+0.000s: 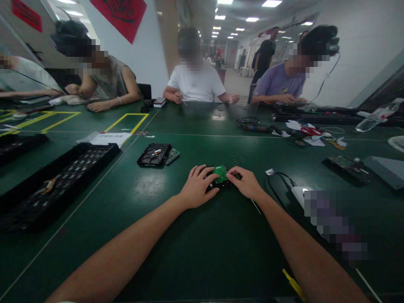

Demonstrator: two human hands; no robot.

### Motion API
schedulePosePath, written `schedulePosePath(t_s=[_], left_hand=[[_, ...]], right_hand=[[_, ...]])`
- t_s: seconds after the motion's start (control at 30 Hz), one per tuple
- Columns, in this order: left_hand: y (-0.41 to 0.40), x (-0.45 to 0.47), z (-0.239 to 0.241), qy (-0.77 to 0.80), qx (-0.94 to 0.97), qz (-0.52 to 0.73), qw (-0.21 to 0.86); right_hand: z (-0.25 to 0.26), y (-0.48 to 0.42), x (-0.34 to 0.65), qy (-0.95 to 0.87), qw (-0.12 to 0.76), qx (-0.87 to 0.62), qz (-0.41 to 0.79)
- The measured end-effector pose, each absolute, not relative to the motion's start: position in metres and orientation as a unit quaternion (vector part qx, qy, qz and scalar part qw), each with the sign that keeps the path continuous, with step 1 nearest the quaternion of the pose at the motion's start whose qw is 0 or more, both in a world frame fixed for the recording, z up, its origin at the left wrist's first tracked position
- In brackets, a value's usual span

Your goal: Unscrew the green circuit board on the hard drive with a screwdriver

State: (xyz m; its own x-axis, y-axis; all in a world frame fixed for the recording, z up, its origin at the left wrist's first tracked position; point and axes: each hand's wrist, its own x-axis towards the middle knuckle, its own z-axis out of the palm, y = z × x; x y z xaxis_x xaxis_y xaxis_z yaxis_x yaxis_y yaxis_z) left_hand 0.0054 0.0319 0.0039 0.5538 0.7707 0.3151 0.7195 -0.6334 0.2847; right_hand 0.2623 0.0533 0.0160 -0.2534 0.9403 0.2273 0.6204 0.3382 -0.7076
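Observation:
A hard drive point(221, 182) with a black body lies on the green table in front of me, its green circuit board point(220, 174) facing up. My left hand point(199, 188) grips its left side, fingers over the far part and thumb along the near edge. At the board's right edge, my right hand point(245, 181) is closed in a pinch; what is between the fingertips, if anything, is too small to make out. A thin metal rod point(256, 206) shows beside my right wrist. Farther left lies another black hard drive point(153, 155) with a loose circuit board point(173, 156) beside it.
A long black tray point(59, 185) stands at left. On the right are a white device with a cable point(298, 195), a black device with circuitry point(349, 169), a grey box point(386, 171) and a plastic bottle point(378, 115). Several people sit across the table.

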Motion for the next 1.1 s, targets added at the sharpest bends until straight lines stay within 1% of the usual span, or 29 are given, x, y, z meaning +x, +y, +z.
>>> schedulePosePath(t_s=[0.4,0.47,0.63,0.7,0.83,0.97,1.1], left_hand=[[0.032,0.005,0.004,0.422,0.879,0.213,0.059],[0.032,0.005,0.004,0.421,0.88,0.213,0.06],[0.032,0.005,0.004,0.421,0.878,0.218,0.062],[0.032,0.005,0.004,0.419,0.878,0.222,0.064],[0.032,0.005,0.005,0.418,0.879,0.219,0.066],[0.032,0.005,0.005,0.42,0.881,0.21,0.06],[0.032,0.005,0.005,0.422,0.88,0.213,0.059]], right_hand=[[0.008,0.057,0.267,-0.747,0.336,-0.511,0.262],[0.007,0.058,0.267,-0.728,0.345,-0.515,0.292],[0.01,0.06,0.269,-0.611,0.408,-0.51,0.447],[0.014,0.06,0.271,-0.585,0.432,-0.498,0.472],[0.019,0.059,0.275,-0.559,0.468,-0.5,0.467],[0.017,0.061,0.281,-0.536,0.522,-0.509,0.426],[0.022,0.061,0.283,-0.543,0.524,-0.531,0.385]])
